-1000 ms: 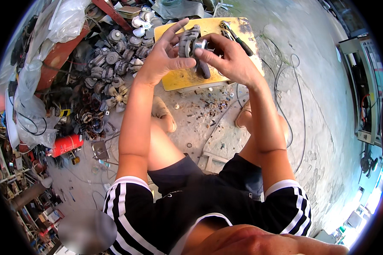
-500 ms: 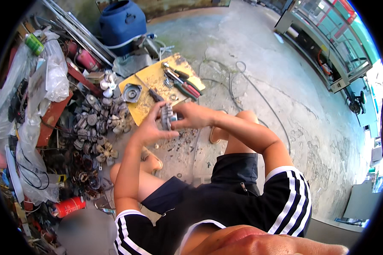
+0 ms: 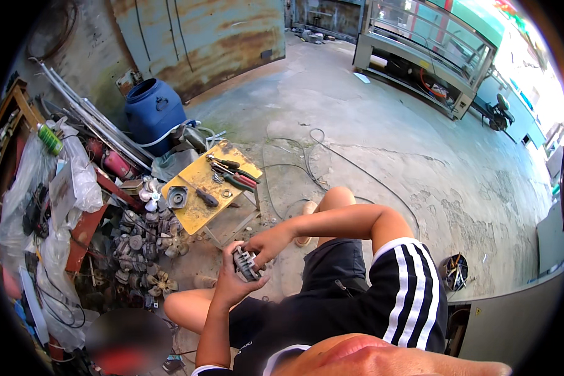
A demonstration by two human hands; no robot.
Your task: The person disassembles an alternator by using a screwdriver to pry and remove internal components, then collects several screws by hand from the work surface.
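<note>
Grey metal ribbed part (image 3: pixel 245 264) clasped in left hand (image 3: pixel 230 286); right hand (image 3: pixel 271 240) with fingers against its right side, grip there unclear. Beyond hands: yellow stool (image 3: pixel 194 217) bearing screwdriver (image 3: pixel 207 198), pliers (image 3: pixel 239 182). Left of left hand: heaped motor parts (image 3: pixel 130 250).

Grey finned part (image 3: pixel 245 264): was partly covered, too small for fine detail.
Right hand (image 3: pixel 268 243): had fingertips lost from sight at the finned part.
Left hand (image 3: pixel 230 284): had fingers partly hidden behind the part.
Left sleeve (image 3: pixel 212 371): was cut off by the lower edge.
Dark round patch (image 3: pixel 128 338): was blurred past telling.
Dark bin (image 3: pixel 443 273): held thin things (image 3: pixel 457 268) too small to tell.
</note>
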